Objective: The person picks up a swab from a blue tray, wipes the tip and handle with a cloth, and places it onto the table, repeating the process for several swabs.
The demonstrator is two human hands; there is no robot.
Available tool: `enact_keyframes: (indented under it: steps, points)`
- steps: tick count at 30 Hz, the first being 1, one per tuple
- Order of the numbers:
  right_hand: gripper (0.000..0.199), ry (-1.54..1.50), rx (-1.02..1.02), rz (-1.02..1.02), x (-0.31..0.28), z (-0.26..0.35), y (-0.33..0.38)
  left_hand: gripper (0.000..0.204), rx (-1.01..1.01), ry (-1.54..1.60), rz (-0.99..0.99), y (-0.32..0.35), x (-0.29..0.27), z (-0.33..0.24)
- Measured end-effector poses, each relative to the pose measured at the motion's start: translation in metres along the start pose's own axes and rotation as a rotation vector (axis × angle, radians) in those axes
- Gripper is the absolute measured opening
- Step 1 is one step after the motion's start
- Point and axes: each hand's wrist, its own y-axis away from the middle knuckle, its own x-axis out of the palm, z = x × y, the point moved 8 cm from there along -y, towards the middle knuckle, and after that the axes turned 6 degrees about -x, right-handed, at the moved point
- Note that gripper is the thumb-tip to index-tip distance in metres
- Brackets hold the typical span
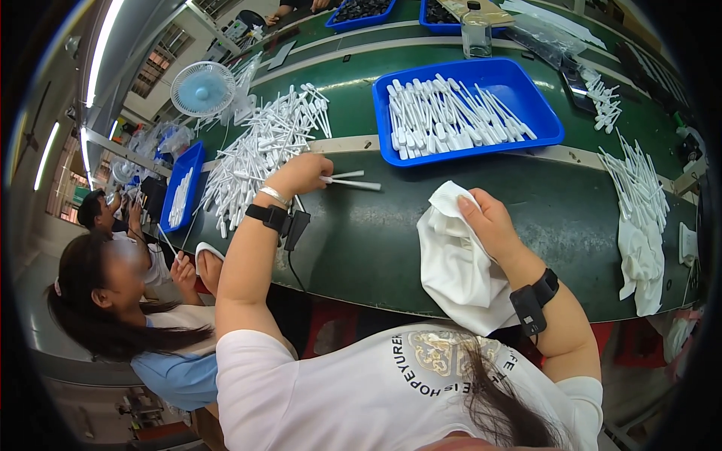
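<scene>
My left hand [301, 174] is closed on the ends of two slim white plastic sticks [357, 183], which point right over the green table. Just behind that hand lies a big loose pile of similar white sticks [259, 139], many with a wider end. My right hand [492, 225] grips a white cloth [455, 274] between thumb and fingers. The cloth hangs down in folds over the table's near edge. Whether anything is inside its folds is hidden.
A blue tray [549, 116] of white sticks stands beyond my hands, beside a clear bottle [476, 34]. At right, more sticks [635, 177] lie by another white cloth [641, 263]. A co-worker [113, 301] sits close on my left, near a small fan [201, 89].
</scene>
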Motion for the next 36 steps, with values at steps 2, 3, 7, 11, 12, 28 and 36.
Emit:
enact_keyframes:
  steps: [2, 3, 7, 11, 12, 28, 36]
  points:
    - [0.024, -0.011, 0.002, -0.003, 0.001, 0.000, 0.000, 0.021, -0.044, 0.102, 0.064, 0.006, -0.003, -0.003]
    - [0.024, -0.057, 0.013, -0.020, 0.000, -0.001, -0.001, 0.021, -0.042, 0.100, 0.065, 0.011, -0.008, -0.010]
    - [0.024, -0.258, 0.058, -0.105, -0.013, -0.004, -0.002, 0.017, -0.178, 0.848, 0.229, 0.029, -0.006, -0.070]
    - [0.026, -0.533, 0.067, -0.205, -0.019, 0.001, -0.003, 0.015, 0.069, 1.415, 0.226, 0.027, -0.009, -0.149]
    - [0.028, -0.581, 0.044, -0.239, -0.022, 0.002, -0.003, 0.014, 0.088, 1.485, 0.207, 0.025, -0.009, -0.163]
    - [0.036, -0.726, 0.003, -0.296, -0.035, 0.012, -0.008, 0.011, -0.076, 1.994, 0.312, -0.001, 0.045, -0.216]
    - [0.030, -0.718, 0.025, -0.303, -0.022, 0.011, -0.003, 0.011, -0.032, 1.949, 0.301, 0.002, 0.044, -0.215]
